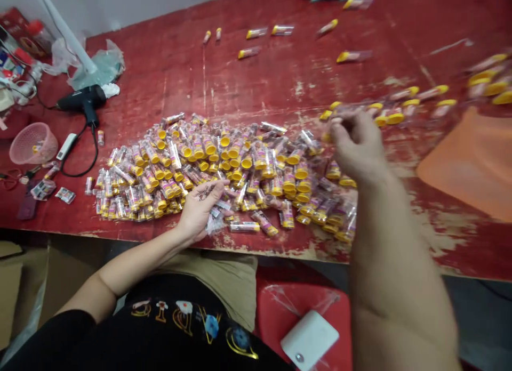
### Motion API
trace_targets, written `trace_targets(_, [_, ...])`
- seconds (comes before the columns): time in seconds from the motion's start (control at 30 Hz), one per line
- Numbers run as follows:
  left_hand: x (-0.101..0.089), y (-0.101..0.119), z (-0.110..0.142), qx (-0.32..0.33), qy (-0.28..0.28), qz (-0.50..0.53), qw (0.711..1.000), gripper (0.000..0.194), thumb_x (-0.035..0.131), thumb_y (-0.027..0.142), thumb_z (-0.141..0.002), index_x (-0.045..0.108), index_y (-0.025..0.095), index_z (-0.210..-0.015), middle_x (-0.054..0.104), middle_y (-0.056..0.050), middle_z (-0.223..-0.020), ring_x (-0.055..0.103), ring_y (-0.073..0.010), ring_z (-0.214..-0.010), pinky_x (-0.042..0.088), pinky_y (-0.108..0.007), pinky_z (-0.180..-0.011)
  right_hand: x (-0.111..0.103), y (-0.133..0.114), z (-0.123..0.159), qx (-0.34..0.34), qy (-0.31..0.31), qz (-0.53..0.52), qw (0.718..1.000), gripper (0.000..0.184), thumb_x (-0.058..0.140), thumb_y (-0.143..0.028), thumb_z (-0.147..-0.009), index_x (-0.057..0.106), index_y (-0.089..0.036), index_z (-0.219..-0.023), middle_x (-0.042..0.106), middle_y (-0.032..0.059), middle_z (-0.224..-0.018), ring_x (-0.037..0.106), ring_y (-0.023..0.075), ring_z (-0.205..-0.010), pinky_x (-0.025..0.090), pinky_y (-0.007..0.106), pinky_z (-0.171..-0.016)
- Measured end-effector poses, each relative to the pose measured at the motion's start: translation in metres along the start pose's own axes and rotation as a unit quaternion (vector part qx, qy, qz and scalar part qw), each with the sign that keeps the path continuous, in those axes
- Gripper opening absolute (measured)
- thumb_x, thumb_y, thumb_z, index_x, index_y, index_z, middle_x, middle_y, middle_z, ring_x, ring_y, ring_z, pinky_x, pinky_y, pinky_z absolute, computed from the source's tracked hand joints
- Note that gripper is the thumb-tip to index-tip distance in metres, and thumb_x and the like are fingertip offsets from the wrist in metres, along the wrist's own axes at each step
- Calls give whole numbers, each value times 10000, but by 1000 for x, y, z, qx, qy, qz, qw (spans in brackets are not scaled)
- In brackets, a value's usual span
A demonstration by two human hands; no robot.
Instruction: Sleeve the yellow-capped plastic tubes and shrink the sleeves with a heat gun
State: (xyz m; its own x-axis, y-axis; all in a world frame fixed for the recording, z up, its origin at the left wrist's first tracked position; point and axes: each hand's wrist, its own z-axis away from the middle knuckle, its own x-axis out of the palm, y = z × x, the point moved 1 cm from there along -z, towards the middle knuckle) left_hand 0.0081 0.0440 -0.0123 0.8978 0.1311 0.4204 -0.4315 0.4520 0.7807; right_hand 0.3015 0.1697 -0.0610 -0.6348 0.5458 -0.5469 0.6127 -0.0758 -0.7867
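Observation:
My left hand (202, 208), palm turned up near the table's front edge, is closed on a bunch of clear printed plastic sleeves (216, 219). Beside and beyond it spreads a big heap of small tubes (200, 163) with yellow ends, pink-purple labels and clear wrapping. My right hand (356, 144) reaches over the heap's right end with thumb and finger pinched together. It is smeared by motion, and what the fingertips hold, if anything, is unclear. Yellow-ended tubes (394, 118) lie just beyond it.
Loose tubes (282, 30) are scattered across the far side of the red table (160, 67). An orange sheet-like thing (472, 168) is at right. A black heat gun (84, 102) with its cord and a pink basket (34, 143) stand left. Below, a white box (310, 339) rests on a red stool (276, 301).

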Motion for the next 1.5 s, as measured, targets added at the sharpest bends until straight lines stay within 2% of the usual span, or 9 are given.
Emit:
trace_targets(0.13, [-6, -1, 4, 45, 17, 18, 999, 550, 1000, 542, -519, 789, 150, -842, 748, -10, -848, 620, -85, -610, 572, -209, -532, 7, -57, 124, 36, -289, -304, 907, 202, 649, -326, -976, 693, -179, -1107, 675, 4, -834, 619, 97, -646, 532, 245, -605])
trace_targets(0.2, [-10, -1, 9, 56, 20, 16, 998, 558, 1005, 543, -494, 791, 138, -815, 737, -10, -830, 599, -73, -622, 529, -176, -508, 16, -83, 176, 55, -303, -337, 890, 349, 806, -451, -843, 717, -191, -1058, 644, -17, -777, 590, 104, -626, 531, 243, -579])
trace_targets(0.3, [-19, -2, 17, 65, 26, 10, 997, 600, 1013, 510, -493, 805, 138, -915, 736, -8, -843, 582, -61, -613, 461, -154, -465, 30, -109, 216, 103, -206, -372, 899, 418, 872, -552, -732, 715, -191, -873, 671, 4, -762, 617, 125, -656, 555, 267, -637])
trace_targets(0.4, [-27, -3, 24, 60, 55, 31, 996, 610, 1023, 507, -447, 761, 129, -849, 681, 35, -728, 499, -38, -513, 411, -172, -415, 39, -119, 224, 98, -124, -361, 919, 431, 856, -585, -747, 694, -188, -776, 631, -1, -706, 576, 112, -629, 522, 256, -634])
trace_targets(0.57, [-31, 0, 30, 51, 92, 68, 992, 573, 1001, 535, -507, 633, 145, -707, 587, 77, -631, 484, -33, -503, 394, -165, -426, 28, -119, 229, 97, -202, -409, 885, 478, 662, -682, -900, 698, -210, -966, 515, -26, -707, 456, 94, -545, 402, 230, -484])
trace_targets(0.77, [-35, 8, 30, 31, 70, 45, 996, 613, 993, 568, -506, 591, 158, -723, 549, 87, -654, 502, -38, -511, 442, -171, -434, -16, -118, 249, -62, -141, -283, 947, 394, 704, -318, -955, 622, -242, -1333, 649, 74, -1128, 674, 173, -995, 587, 304, -841])
trace_targets(1.07, [-25, 8, 37, -13, -9, 72, 997, 650, 996, 572, -513, 651, 157, -875, 648, 55, -737, 595, -67, -510, 508, -194, -454, -32, -124, 246, -284, -37, -139, 948, 474, 816, -60, -814, 732, -243, -1244, 729, 56, -1033, 711, 180, -914, 587, 322, -850])
trace_targets(1.3, [-21, 11, 44, -5, -36, 29, 999, 654, 1015, 547, -476, 686, 162, -891, 677, 33, -778, 617, -88, -556, 569, -235, -508, -43, -131, 257, -197, -72, -132, 969, 587, 649, -114, -955, 593, -290, -1512, 667, 116, -1235, 674, 241, -1136, 584, 429, -976])
trace_targets(1.5, [-27, 2, 45, -17, -64, 5, 998, 649, 988, 502, -590, 743, 191, -1104, 728, -12, -882, 640, -109, -654, 566, -244, -583, -46, -133, 263, -95, -92, -290, 948, 486, 718, -90, -910, 740, -329, -1332, 725, 74, -1129, 717, 196, -1001, 636, 317, -800])
